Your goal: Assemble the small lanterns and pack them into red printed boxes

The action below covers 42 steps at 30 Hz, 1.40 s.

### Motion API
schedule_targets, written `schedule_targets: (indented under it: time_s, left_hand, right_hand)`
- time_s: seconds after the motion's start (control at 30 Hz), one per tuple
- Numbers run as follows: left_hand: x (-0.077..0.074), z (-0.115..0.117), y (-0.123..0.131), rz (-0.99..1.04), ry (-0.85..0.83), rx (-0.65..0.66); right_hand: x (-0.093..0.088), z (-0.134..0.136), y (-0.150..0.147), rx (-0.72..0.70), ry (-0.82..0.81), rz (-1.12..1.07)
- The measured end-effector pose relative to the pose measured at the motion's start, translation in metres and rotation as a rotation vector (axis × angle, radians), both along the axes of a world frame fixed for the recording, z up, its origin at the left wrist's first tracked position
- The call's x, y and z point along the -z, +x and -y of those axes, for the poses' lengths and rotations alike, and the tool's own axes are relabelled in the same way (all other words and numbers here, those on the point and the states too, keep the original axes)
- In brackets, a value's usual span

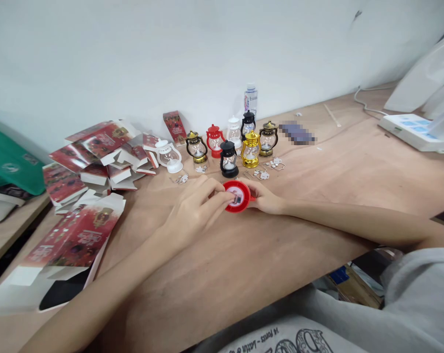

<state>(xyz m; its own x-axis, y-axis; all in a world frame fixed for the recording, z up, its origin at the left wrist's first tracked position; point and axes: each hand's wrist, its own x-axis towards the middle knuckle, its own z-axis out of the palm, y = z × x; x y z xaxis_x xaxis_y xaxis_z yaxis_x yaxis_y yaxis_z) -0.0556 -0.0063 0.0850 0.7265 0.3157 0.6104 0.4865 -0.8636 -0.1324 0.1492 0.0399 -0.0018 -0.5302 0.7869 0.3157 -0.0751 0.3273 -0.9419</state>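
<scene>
My right hand (264,197) is wrapped round a small red lantern (245,205), tipped so that its round base faces me. In the base there is a pale disc with a dark part at its middle. The thumb and fingers of my left hand (196,203) are pinched together at that middle; what they hold, if anything, is too small to make out. Just behind the held lantern stand a black lantern (229,162) and a gold lantern (251,151). Small whitish metal pieces (261,174) lie on the table near them.
More lanterns, including a white one (169,157) and a red one (215,141), stand behind. Flattened red boxes (93,152) are heaped at left. A bottle (250,100) stands by the wall. At right are a white power strip (416,131) and a cable (359,102).
</scene>
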Motion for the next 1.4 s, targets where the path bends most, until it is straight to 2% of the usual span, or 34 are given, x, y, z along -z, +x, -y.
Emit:
schedule_targets:
  time_s: [0.3,0.7,0.97,1.2,1.3,1.4]
  left_hand:
    - [0.000,-0.001,0.001,-0.023,-0.014,-0.035]
    - [-0.006,0.005,0.001,-0.053,-0.152,-0.045]
    - [-0.009,0.006,0.000,-0.004,-0.346,-0.045]
    - [-0.024,0.009,0.008,0.059,-0.620,-0.250]
    - [-0.018,0.002,0.007,0.160,-0.746,-0.281]
    - [-0.008,-0.006,0.004,0.188,-0.905,-0.209]
  right_hand:
    - [-0.001,0.000,-0.001,-0.001,0.005,-0.013]
    - [0.001,0.001,0.000,-0.032,0.089,0.067]
    - [0.000,0.003,0.001,-0.045,0.156,0.138]
    - [0.001,0.004,0.002,-0.023,0.284,0.200]
    - [0.000,0.005,0.002,-0.042,0.325,0.201]
    - [0.000,0.006,0.002,-0.046,0.342,0.209]
